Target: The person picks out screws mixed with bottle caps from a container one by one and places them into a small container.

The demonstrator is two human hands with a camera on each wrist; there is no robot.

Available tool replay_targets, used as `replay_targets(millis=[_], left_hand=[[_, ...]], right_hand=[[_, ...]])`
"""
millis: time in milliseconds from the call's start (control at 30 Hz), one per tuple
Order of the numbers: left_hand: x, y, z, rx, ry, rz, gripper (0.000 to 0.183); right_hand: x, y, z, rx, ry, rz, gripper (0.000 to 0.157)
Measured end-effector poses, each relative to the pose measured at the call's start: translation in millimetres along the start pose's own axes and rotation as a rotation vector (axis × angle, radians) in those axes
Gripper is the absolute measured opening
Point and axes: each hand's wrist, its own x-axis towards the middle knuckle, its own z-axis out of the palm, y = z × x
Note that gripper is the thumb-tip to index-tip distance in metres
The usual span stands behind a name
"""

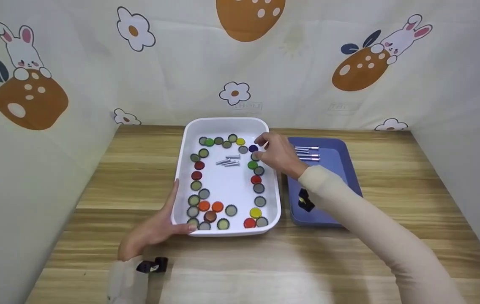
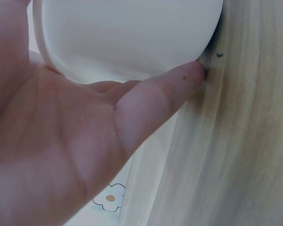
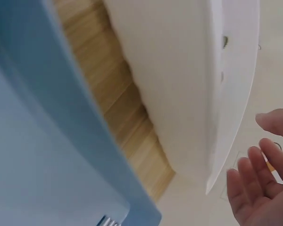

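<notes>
My left hand (image 1: 155, 228) holds the near left corner of a white tray (image 1: 277, 198), its thumb at the front rim and its fingers along the outer side. In the left wrist view, one finger (image 2: 155, 99) lies straight along the tray's base. Bottle caps of several colours line the tray's inner edges, and a small pile of screws (image 1: 228, 161) lies mid-tray. Over the far right part hovers my right hand (image 1: 280, 153), near a dark blue cap (image 1: 253, 148). Its thumb and loosely bent fingers (image 3: 257, 174) stand apart with nothing visible between them.
A blue tray (image 1: 347, 169) stands close to the white tray's right side, with several screws (image 1: 307, 158) at its far left, partly hidden by my right hand. Patterned cloth (image 1: 189, 76) hangs behind and beside the wooden table (image 1: 240, 270).
</notes>
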Motion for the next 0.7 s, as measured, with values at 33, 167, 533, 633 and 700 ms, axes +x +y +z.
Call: replay_targets(millis=[33, 167, 533, 633, 700], left_hand=[[0.0, 0.0, 0.0, 0.001, 0.000, 0.000, 0.124], [0.2, -0.2, -0.8, -0.002, -0.002, -0.009, 0.123], [-0.4, 1.0, -0.8, -0.009, -0.001, -0.041, 0.124], [-1.7, 1.6, -0.9, 0.005, -0.001, -0.046, 0.125], [-2.4, 2.2, -0.8, 0.017, 0.000, -0.051, 0.125]], right_hand=[[0.3, -0.9, 0.8, 0.010, -0.014, 0.012, 0.036], [2.0, -4.8, 4.7, 0.035, -0.035, 0.025, 0.037], [7.6, -12.9, 16.6, 0.090, -0.068, 0.076, 0.041], [9.6, -14.9, 18.8, 0.098, -0.093, 0.126, 0.042], [10.6, -15.7, 20.2, 0.103, -0.106, 0.148, 0.042]])
